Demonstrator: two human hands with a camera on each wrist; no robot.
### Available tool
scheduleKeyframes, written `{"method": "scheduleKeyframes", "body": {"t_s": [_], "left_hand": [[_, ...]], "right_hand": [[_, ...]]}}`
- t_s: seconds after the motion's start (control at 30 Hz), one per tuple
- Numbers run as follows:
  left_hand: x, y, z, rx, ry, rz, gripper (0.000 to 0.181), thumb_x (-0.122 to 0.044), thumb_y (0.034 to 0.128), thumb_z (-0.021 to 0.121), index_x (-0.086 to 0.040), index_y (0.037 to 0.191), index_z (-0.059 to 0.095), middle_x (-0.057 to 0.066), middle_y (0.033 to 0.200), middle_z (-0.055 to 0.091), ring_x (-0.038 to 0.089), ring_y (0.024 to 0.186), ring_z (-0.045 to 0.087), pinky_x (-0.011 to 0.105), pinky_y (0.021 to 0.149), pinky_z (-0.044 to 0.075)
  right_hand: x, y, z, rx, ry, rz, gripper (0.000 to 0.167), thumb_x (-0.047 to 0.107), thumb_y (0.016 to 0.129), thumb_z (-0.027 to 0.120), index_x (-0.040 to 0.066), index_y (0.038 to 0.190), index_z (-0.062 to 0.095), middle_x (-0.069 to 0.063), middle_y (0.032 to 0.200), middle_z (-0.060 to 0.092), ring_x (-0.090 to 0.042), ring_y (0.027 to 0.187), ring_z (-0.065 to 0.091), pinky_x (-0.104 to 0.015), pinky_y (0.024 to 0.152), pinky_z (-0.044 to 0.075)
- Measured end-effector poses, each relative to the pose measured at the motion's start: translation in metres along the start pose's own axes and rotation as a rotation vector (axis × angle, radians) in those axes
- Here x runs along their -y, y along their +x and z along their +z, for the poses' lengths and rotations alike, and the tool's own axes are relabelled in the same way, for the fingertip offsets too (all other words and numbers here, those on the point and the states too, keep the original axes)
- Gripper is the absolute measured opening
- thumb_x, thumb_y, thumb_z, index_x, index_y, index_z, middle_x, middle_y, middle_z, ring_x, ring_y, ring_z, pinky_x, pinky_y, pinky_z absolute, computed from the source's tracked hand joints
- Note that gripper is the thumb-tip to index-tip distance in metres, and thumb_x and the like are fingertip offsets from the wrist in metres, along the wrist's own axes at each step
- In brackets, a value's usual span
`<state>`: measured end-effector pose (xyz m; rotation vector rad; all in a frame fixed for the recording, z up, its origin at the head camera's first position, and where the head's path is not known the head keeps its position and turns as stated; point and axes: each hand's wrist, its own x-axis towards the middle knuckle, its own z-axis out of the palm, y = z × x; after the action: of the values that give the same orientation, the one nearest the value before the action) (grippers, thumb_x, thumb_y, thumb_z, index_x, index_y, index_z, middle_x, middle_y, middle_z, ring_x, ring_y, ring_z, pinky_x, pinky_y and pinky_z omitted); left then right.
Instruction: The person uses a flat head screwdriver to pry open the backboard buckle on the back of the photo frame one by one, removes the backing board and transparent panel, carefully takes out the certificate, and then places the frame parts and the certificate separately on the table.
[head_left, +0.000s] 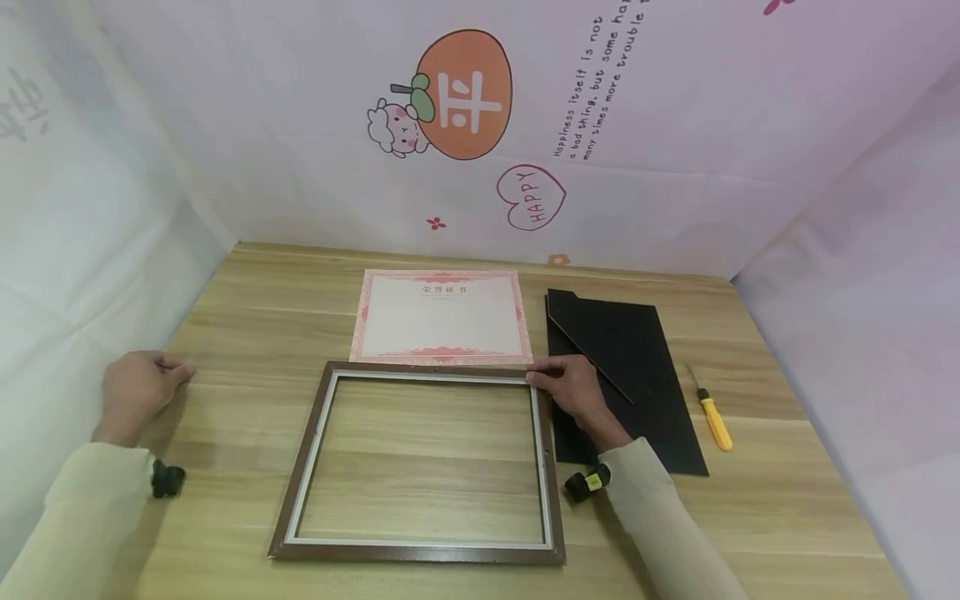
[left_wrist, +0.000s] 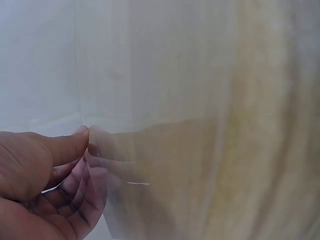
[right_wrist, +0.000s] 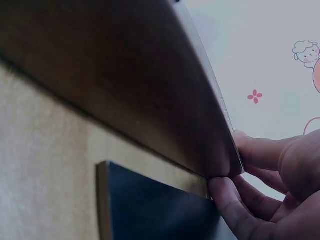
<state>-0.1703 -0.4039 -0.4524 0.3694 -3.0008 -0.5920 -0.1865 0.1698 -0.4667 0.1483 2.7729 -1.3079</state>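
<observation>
At the left side of the table, my left hand (head_left: 142, 387) is held with thumb and fingers together. The left wrist view shows it pinching the edge of a clear plastic sheet (left_wrist: 150, 85), through which the wood grain shows. The sheet is hard to make out in the head view. A brown picture frame (head_left: 420, 553) with a pale inner lip lies in the middle, its opening showing bare wood. My right hand (head_left: 577, 387) grips the frame's far right corner between thumb and fingers, with the frame's side (right_wrist: 140, 95) close up in the right wrist view.
A pink-bordered certificate (head_left: 442, 325) lies just beyond the frame. The black backing board (head_left: 622, 350) with its stand flap is to the frame's right, beneath my right hand. Farther right is a yellow-handled screwdriver (head_left: 717, 425). Printed white cloth (head_left: 300, 150) walls the table.
</observation>
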Motion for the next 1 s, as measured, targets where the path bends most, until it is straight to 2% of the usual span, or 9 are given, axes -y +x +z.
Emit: {"method": "scheduleKeyframes", "body": {"t_s": [0.17, 0.33, 0.53, 0.67, 0.73, 0.8, 0.9, 1.0], "left_hand": [[-0.002, 0.001, -0.001, 0.010, 0.002, -0.023, 0.030, -0.021, 0.0933, 0.065, 0.009, 0.092, 0.070, 0.030, 0.098, 0.069, 0.054, 0.097, 0.056, 0.058, 0.084, 0.046], [-0.001, 0.002, -0.002, 0.022, 0.010, -0.025, 0.030, -0.021, 0.0922, 0.065, 0.008, 0.090, 0.070, 0.031, 0.097, 0.068, 0.054, 0.094, 0.056, 0.057, 0.082, 0.045], [-0.001, 0.002, -0.002, 0.015, 0.048, 0.041, 0.028, -0.019, 0.0902, 0.064, 0.009, 0.089, 0.067, 0.032, 0.090, 0.067, 0.053, 0.086, 0.058, 0.056, 0.074, 0.046], [-0.006, 0.001, -0.004, 0.023, 0.063, 0.078, 0.027, -0.017, 0.0913, 0.061, 0.010, 0.090, 0.064, 0.031, 0.089, 0.065, 0.051, 0.083, 0.059, 0.054, 0.068, 0.046], [-0.009, 0.000, -0.003, 0.029, 0.070, 0.106, 0.030, -0.019, 0.0936, 0.061, 0.011, 0.095, 0.063, 0.032, 0.092, 0.065, 0.051, 0.084, 0.059, 0.055, 0.068, 0.047], [-0.013, -0.001, -0.002, 0.045, 0.076, 0.141, 0.034, -0.021, 0.0966, 0.059, 0.012, 0.104, 0.061, 0.035, 0.101, 0.064, 0.054, 0.090, 0.058, 0.059, 0.074, 0.048], [-0.021, -0.003, 0.001, 0.068, 0.069, 0.232, 0.044, -0.025, 0.1002, 0.056, 0.014, 0.118, 0.056, 0.039, 0.116, 0.058, 0.058, 0.103, 0.053, 0.065, 0.086, 0.046], [-0.031, -0.007, 0.006, 0.059, 0.037, 0.328, 0.049, -0.029, 0.1003, 0.056, 0.013, 0.127, 0.052, 0.041, 0.126, 0.052, 0.060, 0.113, 0.047, 0.069, 0.095, 0.041]], "right_hand": [[0.001, -0.001, 0.000, -0.005, -0.008, -0.003, 0.015, 0.016, 0.087, 0.075, 0.009, 0.100, 0.078, -0.011, 0.110, 0.073, -0.024, 0.098, 0.059, -0.030, 0.078, 0.048], [0.000, -0.001, 0.002, -0.014, -0.004, -0.012, 0.014, 0.016, 0.087, 0.076, 0.009, 0.099, 0.078, -0.011, 0.108, 0.073, -0.023, 0.099, 0.060, -0.033, 0.081, 0.049], [-0.003, 0.001, 0.004, -0.030, -0.005, -0.035, 0.014, 0.016, 0.087, 0.075, 0.009, 0.099, 0.078, -0.010, 0.107, 0.074, -0.024, 0.101, 0.062, -0.035, 0.084, 0.050], [-0.006, 0.001, 0.006, -0.033, -0.007, -0.061, 0.016, 0.019, 0.089, 0.074, 0.010, 0.102, 0.078, -0.009, 0.107, 0.074, -0.024, 0.100, 0.063, -0.032, 0.080, 0.051], [-0.007, 0.000, 0.006, -0.039, -0.006, -0.082, 0.019, 0.020, 0.090, 0.072, 0.010, 0.106, 0.077, -0.009, 0.107, 0.074, -0.023, 0.098, 0.063, -0.030, 0.077, 0.051], [-0.007, -0.002, 0.006, -0.045, -0.012, -0.102, 0.024, 0.023, 0.092, 0.070, 0.009, 0.111, 0.075, -0.010, 0.109, 0.073, -0.024, 0.097, 0.063, -0.028, 0.076, 0.050], [-0.007, -0.007, 0.003, -0.068, -0.018, -0.126, 0.029, 0.026, 0.095, 0.066, 0.008, 0.117, 0.071, -0.011, 0.110, 0.072, -0.024, 0.095, 0.064, -0.029, 0.076, 0.051], [-0.007, -0.011, -0.001, -0.108, -0.041, -0.162, 0.030, 0.026, 0.097, 0.064, 0.007, 0.120, 0.070, -0.012, 0.109, 0.072, -0.024, 0.095, 0.064, -0.033, 0.078, 0.052]]}}
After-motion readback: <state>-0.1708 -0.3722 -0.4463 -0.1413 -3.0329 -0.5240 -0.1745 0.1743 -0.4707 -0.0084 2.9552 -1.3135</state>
